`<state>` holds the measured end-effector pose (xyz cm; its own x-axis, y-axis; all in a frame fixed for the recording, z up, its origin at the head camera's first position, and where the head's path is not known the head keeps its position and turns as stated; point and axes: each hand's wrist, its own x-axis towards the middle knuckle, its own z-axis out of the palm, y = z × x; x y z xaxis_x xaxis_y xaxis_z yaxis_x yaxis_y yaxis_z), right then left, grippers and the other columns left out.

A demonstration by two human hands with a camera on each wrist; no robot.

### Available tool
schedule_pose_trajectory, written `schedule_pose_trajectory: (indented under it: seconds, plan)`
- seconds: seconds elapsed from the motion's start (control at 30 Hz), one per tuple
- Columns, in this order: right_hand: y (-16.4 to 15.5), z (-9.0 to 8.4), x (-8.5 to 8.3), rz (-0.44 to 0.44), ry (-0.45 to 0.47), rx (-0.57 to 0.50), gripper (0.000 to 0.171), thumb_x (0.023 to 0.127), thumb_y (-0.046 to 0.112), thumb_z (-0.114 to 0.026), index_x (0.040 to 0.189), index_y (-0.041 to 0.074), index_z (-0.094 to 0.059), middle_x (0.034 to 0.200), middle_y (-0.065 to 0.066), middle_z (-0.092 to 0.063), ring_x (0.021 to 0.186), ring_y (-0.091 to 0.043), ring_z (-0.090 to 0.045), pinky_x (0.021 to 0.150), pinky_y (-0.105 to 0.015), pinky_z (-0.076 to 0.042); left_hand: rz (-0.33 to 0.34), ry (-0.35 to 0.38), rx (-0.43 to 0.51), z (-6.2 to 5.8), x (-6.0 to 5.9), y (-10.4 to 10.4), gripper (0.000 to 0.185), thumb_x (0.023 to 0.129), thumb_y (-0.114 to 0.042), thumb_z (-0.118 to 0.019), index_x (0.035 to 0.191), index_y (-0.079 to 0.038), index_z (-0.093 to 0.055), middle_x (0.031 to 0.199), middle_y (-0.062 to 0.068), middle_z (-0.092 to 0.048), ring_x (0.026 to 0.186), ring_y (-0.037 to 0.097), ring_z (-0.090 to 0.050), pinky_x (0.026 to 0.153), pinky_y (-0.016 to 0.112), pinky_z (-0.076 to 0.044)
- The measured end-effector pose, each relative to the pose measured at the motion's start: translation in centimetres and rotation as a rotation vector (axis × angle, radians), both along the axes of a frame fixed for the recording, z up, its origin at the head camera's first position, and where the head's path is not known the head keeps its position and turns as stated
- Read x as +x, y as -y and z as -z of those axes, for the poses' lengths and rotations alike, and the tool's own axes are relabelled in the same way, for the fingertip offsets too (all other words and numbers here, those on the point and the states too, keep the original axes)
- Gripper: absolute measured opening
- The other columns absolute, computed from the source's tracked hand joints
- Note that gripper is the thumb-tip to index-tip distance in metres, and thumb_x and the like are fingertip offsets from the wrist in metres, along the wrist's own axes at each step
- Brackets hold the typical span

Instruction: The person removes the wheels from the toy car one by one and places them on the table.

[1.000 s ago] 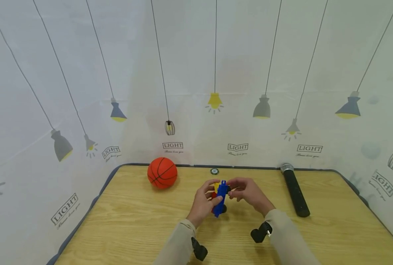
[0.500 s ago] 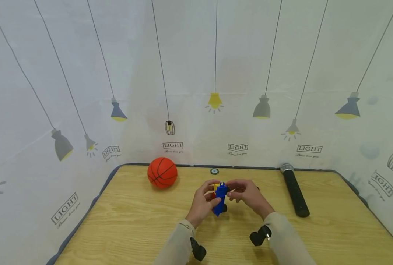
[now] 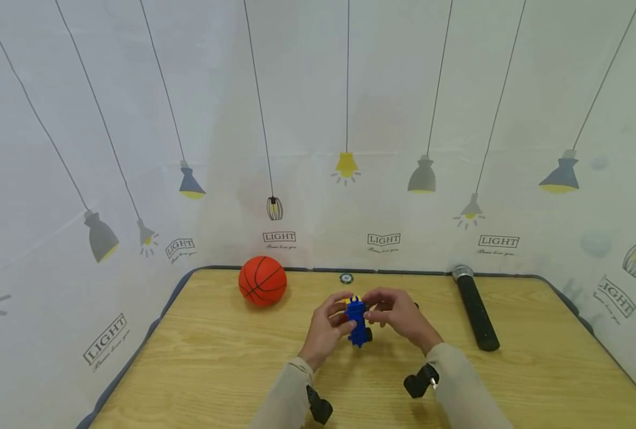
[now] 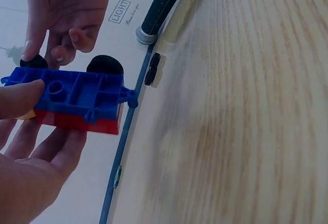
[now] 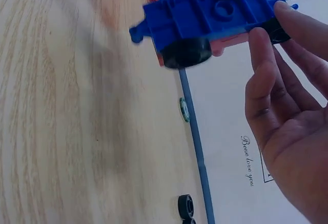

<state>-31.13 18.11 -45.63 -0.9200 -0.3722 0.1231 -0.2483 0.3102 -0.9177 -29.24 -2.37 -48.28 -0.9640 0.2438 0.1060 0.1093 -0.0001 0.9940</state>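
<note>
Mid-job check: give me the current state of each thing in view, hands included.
toy car: held above the table, blue underside showing, two black wheels on.
left hand: grips the toy car's body.
right hand: fingertips pinch at a wheel of the toy car.
loose black wheel: lying on the table near its far edge.
basketball: resting on the table, untouched.
microphone: lying flat on the table.

Beige long sleeves (image 3: 291,396), black wrist-mounted cameras (image 3: 418,381)

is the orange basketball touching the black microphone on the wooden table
No, the orange basketball sits at the far left of the wooden table, while the black microphone lies well apart on the right.
</note>
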Motion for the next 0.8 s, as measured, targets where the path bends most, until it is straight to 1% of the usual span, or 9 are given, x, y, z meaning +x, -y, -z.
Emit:
schedule_pose_trajectory:
  seconds: [0.1,0.17,0.23,0.3,0.37,0.43,0.57,0.7,0.8]
  plan:
    - [0.0,-0.4,0.0,0.008,-0.033,0.03,0.031,0.089,0.013,-0.076,0.117,0.002,-0.068,0.113,-0.019,-0.07,0.078,-0.014,-0.066,0.064,-0.031,-0.056,0.01,-0.018,-0.008,0.1,-0.1,0.3,0.065,0.087,0.02,-0.049,0.139,-0.02,-0.055,0.139,0.015,-0.061,0.128,0.034,-0.06,0.107,0.052,-0.049]
    - [0.0,-0.6,0.1,0.006,-0.056,0.058,0.031,0.088,0.012,-0.076,0.116,0.003,-0.068,0.113,-0.019,-0.07,0.078,-0.014,-0.066,0.065,-0.029,-0.056,-0.019,-0.022,-0.019,0.1,0.0,0.6,0.07,0.081,0.022,-0.042,0.139,-0.015,-0.055,0.141,0.016,-0.059,0.135,0.036,-0.054,0.109,0.054,-0.046]
    - [-0.1,-0.9,0.3,-0.01,-0.084,0.085,0.03,0.088,0.01,-0.076,0.116,0.002,-0.068,0.113,-0.02,-0.07,0.079,-0.016,-0.066,0.065,-0.027,-0.056,-0.066,0.022,-0.023,0.1,0.1,0.9,0.065,0.082,0.019,-0.04,0.137,-0.012,-0.056,0.135,0.016,-0.062,0.129,0.035,-0.057,0.103,0.051,-0.049]
    - [-0.3,-1.3,0.4,-0.028,-0.113,0.109,0.031,0.087,0.01,-0.076,0.116,0.002,-0.068,0.114,-0.02,-0.07,0.08,-0.016,-0.066,0.066,-0.027,-0.056,-0.072,0.121,-0.014,0.2,0.1,1.4,0.049,0.093,0.007,-0.041,0.138,-0.01,-0.055,0.118,0.013,-0.067,0.111,0.028,-0.065,0.091,0.043,-0.054]
    - [-0.4,-1.6,0.5,-0.05,-0.132,0.121,0.03,0.087,0.009,-0.077,0.115,0.002,-0.068,0.114,-0.02,-0.07,0.081,-0.017,-0.066,0.067,-0.026,-0.056,0.001,0.252,0.02,0.3,0.0,1.9,0.038,0.105,-0.015,-0.04,0.141,-0.012,-0.051,0.099,0.008,-0.069,0.091,0.02,-0.068,0.079,0.036,-0.056]
    - [-0.4,-2.0,0.6,-0.078,-0.145,0.129,0.03,0.087,0.009,-0.077,0.115,0.004,-0.068,0.114,-0.018,-0.07,0.082,-0.016,-0.066,0.068,-0.026,-0.056,0.132,0.367,0.082,0.4,-0.1,2.2,0.049,0.109,-0.042,-0.034,0.149,-0.015,-0.042,0.09,0.005,-0.07,0.08,0.016,-0.069,0.073,0.032,-0.057]
    - [0.0,-2.8,0.9,-0.151,-0.187,0.15,0.027,0.086,0.008,-0.077,0.112,0.009,-0.07,0.112,-0.014,-0.071,0.081,-0.015,-0.066,0.07,-0.027,-0.057,0.348,0.509,0.25,0.5,0.0,1.9,0.074,0.103,-0.065,-0.025,0.16,-0.018,-0.018,0.102,0.012,-0.074,0.091,0.021,-0.074,0.078,0.031,-0.061]
    - [0.2,-3.1,1.2,-0.218,-0.263,0.175,0.027,0.085,0.004,-0.078,0.11,0.012,-0.072,0.109,-0.01,-0.073,0.08,-0.013,-0.065,0.07,-0.027,-0.058,0.409,0.565,0.399,0.5,0.1,1.1,0.069,0.105,-0.061,-0.024,0.158,-0.018,-0.015,0.121,0.02,-0.067,0.104,0.024,-0.071,0.086,0.032,-0.061]
    - [0.0,-3.3,1.4,-0.225,-0.289,0.205,0.027,0.084,0.004,-0.079,0.109,0.014,-0.073,0.107,-0.008,-0.073,0.079,-0.012,-0.063,0.069,-0.026,-0.057,0.374,0.593,0.535,0.8,0.1,0.6,0.054,0.108,-0.051,-0.032,0.152,-0.021,-0.03,0.13,0.02,-0.058,0.11,0.023,-0.067,0.091,0.031,-0.059]
